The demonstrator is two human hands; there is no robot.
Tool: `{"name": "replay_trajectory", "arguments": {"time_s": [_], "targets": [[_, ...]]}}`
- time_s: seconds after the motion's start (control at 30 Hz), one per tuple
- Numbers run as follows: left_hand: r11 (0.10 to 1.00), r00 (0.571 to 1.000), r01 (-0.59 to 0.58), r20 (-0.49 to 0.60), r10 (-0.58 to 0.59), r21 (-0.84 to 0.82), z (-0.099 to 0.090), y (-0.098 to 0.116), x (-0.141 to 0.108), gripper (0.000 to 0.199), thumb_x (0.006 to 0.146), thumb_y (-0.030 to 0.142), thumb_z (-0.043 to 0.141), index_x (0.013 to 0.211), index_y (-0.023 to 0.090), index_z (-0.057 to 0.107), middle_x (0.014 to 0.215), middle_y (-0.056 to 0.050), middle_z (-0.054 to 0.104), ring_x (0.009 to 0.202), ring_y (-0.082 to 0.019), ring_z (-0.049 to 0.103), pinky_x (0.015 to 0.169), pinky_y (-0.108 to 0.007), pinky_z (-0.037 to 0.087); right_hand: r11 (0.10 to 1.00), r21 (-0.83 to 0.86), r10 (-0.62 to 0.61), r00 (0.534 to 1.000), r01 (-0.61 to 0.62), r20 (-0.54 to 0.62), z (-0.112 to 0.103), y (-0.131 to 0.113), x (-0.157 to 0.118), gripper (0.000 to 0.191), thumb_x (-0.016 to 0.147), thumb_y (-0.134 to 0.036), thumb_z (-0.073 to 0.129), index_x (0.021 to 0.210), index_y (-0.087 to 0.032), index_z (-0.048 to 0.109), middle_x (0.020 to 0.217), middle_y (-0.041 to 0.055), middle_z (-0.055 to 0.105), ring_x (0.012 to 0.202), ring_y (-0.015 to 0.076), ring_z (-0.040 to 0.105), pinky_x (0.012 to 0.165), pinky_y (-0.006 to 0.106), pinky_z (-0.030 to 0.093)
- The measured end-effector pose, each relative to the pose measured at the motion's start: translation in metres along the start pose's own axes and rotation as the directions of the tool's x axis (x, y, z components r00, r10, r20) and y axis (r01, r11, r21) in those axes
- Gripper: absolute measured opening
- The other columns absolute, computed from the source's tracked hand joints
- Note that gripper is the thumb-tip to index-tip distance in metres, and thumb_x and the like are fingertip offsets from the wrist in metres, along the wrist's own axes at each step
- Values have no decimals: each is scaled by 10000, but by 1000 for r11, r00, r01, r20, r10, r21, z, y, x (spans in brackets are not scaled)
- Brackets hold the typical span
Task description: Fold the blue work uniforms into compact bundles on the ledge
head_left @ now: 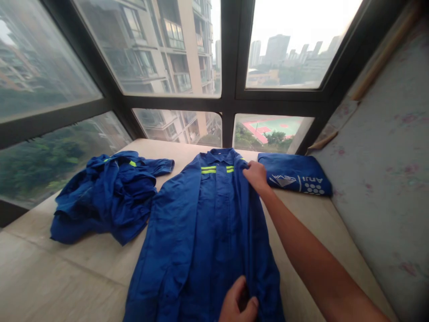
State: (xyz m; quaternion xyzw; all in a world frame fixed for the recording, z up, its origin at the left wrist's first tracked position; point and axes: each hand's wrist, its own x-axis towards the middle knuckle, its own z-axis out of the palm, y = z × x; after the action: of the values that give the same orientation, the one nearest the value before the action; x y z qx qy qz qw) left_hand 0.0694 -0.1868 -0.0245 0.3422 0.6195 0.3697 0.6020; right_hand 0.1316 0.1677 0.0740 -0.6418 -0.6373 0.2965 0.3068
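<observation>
A blue work jacket (pixel 214 214) with yellow-green stripes lies front up, its collar towards the window. Its left-hand sleeve in view is laid down along the front. My right hand (pixel 255 173) is closed on the cloth at the right-hand shoulder, where that sleeve begins. Near the bottom edge, my left hand (pixel 238 304) has its finger and thumb curled round the lower part of the same sleeve, which runs down between both hands. The lower hem of the jacket is out of view.
A crumpled blue garment (pixel 103 197) lies to the left. At the back right sits a folded blue garment (pixel 295 174) with white lettering. All rest on a pale tiled ledge (pixel 77 268), bounded by dark-framed windows (pixel 228 105) and a flowered wall (pixel 378 179).
</observation>
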Motion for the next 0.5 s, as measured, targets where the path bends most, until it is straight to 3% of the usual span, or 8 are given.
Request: {"name": "replay_trajectory", "arguments": {"time_s": [0.1, 0.2, 0.27, 0.33, 0.43, 0.5], "targets": [[984, 995, 6, -98, 11, 177, -31, -15, -3, 762, 763, 355, 631, 1467, 166, 410, 1113, -119, 689, 894, -203, 685, 846, -305, 544, 984, -156, -64, 990, 83, 122, 53, -28, -16, 271, 845, -156, 603, 1094, -81, 676, 1208, 204, 641, 1180, 311, 590, 1000, 402, 428], [919, 987, 16, -152, 48, 395, -51, -30, -9, 807, 802, 263, 540, 1544, 155, 243, 1081, -98, 693, 683, -146, 667, 711, -267, 557, 957, -248, -83, 962, 149, 261, 96, -37, -35, 290, 883, -273, 618, 1065, -57, 685, 1146, 202, 667, 1093, 273, 634, 942, 350, 464], [843, 978, -8, -172, 119, 539, -54, -36, -13, 780, 791, 194, 499, 1538, 161, 274, 1107, -107, 703, 734, -162, 691, 734, -264, 564, 939, -288, -94, 947, 186, 307, 110, -34, -43, 333, 934, -321, 559, 1055, -39, 688, 1114, 207, 678, 1057, 255, 643, 921, 333, 468], [719, 950, -47, -192, 247, 694, -52, -37, -16, 762, 767, 133, 477, 1515, 197, 346, 1194, -123, 693, 911, -205, 710, 792, -283, 569, 921, -311, -130, 938, 234, 322, 110, -26, -46, 358, 986, -302, 456, 1064, -42, 689, 1096, 203, 685, 1050, 243, 640, 927, 331, 457], [439, 837, -82, -178, 518, 895, -49, -26, -16, 817, 711, 74, 505, 1500, 250, 387, 1409, -128, 571, 1172, -273, 627, 851, -340, 567, 891, -320, -225, 925, 323, 307, 97, -12, -48, 364, 992, -179, 355, 1161, -94, 666, 1162, 165, 677, 1127, 225, 596, 983, 321, 411], [217, 729, -151, -40, 684, 964, -53, -16, -12, 821, 690, 83, 570, 1470, 300, 433, 1497, -96, 487, 1286, -304, 537, 930, -381, 529, 873, -324, -278, 918, 365, 284, 91, -2, -54, 407, 960, -105, 345, 1250, -139, 627, 1277, 131, 636, 1215, 214, 534, 1039, 318, 361]]}}
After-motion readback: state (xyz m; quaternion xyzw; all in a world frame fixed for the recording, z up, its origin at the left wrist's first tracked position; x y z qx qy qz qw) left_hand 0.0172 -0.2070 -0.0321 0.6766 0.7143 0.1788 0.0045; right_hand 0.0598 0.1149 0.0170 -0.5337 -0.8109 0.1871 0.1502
